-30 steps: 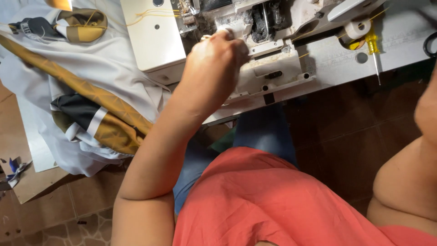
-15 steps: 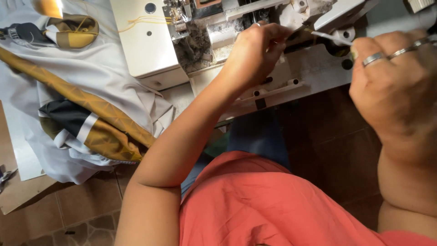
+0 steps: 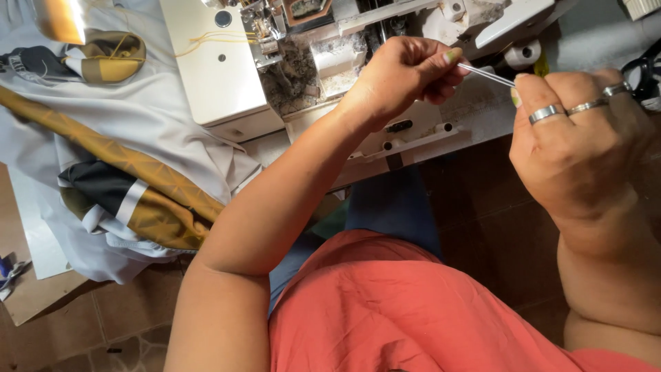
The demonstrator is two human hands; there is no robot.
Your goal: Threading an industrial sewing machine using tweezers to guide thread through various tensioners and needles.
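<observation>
left hand [image 3: 406, 72] pinching thin rod [image 3: 485, 74] | right hand [image 3: 571, 138] gripping its 3 o'clock end | overlock machine [image 3: 330, 62] open, lint-caked; cleaning unfinished | fabric [image 3: 124, 172] at 9 o'clock unsewn

There is one view only, from a camera worn on the person's head. It looks steeply down past the chest and lap onto the near edge of the table [image 3: 482, 117] and the sewing machine [image 3: 323, 62], close in, with floor tiles [image 3: 103, 324] showing at lower left.
</observation>
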